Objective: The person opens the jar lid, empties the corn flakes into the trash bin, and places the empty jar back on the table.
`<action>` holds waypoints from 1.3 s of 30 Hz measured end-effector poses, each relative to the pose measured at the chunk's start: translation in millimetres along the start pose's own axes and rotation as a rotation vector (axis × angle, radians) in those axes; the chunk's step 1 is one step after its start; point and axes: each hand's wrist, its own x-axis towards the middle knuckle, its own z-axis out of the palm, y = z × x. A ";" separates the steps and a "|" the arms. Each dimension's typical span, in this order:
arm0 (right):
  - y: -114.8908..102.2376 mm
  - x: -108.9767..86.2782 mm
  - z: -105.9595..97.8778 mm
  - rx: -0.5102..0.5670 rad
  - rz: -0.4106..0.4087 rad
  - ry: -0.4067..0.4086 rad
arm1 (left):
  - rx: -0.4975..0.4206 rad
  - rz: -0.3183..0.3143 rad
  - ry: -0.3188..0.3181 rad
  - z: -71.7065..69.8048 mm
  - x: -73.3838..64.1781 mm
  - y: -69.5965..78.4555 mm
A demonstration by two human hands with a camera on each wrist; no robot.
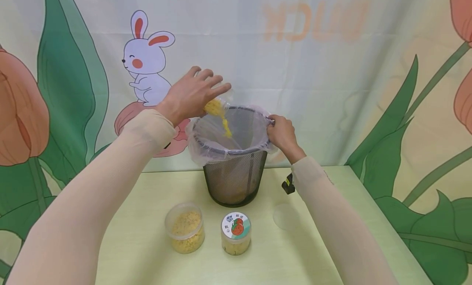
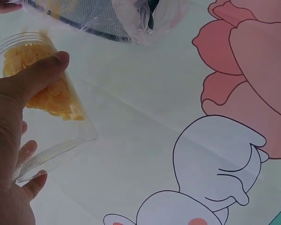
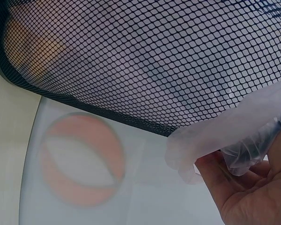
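"What is on your left side?"

"A clear jar (image 2: pixel 77 129), and my left hand (image 1: pixel 195 92) is clamped round it, thumb along one wall and fingers behind. I hold it tipped over the rim, its mouth turned down toward the bin."

"Is anything coming out?"

"Yes, yellow flakes (image 1: pixel 226 127). Some lie heaped near the mouth inside the jar, and a thin stream drops from it into the mesh bin (image 1: pixel 236 174)."

"And the other side?"

"My right hand (image 1: pixel 283 133) grips the bin's rim, with the pale plastic liner (image 1: pixel 206 156) caught under my fingers. The liner is folded outward all round the edge (it bunches and crumples where I pinch it). Low down through the mesh something yellowish shows, too veiled for me to name."

"Where does the bin stand?"

"On the pale table (image 1: pixel 125 252), at the far side, close to the printed curtain (image 1: pixel 313 80) with its white rabbit (image 1: pixel 149 71)."

"What lies nearer to you?"

"Two containers, side by side and apart. The wider tub (image 1: pixel 188 245) on the left holds more yellow flakes; the smaller jar (image 1: pixel 236 247) on the right wears a lid with tomatoes on it. A clear disc (image 1: pixel 285 216) lies flat further right, and just beside my right sleeve (image 1: pixel 324 199) sits a small black thing (image 1: pixel 287 185) with a yellow mark. I cannot tell what it is."
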 end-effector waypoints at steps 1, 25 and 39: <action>-0.2 -0.1 0.0 0.000 0.001 0.001 | 0.003 0.000 -0.001 -0.3 0.3 0.3; -0.4 -1.9 -0.8 -0.004 -0.005 0.011 | 0.066 0.041 -0.024 -2.1 5.6 4.1; 0.4 -1.4 -0.4 0.007 -0.009 0.011 | 0.122 0.086 -0.047 -1.7 6.3 6.1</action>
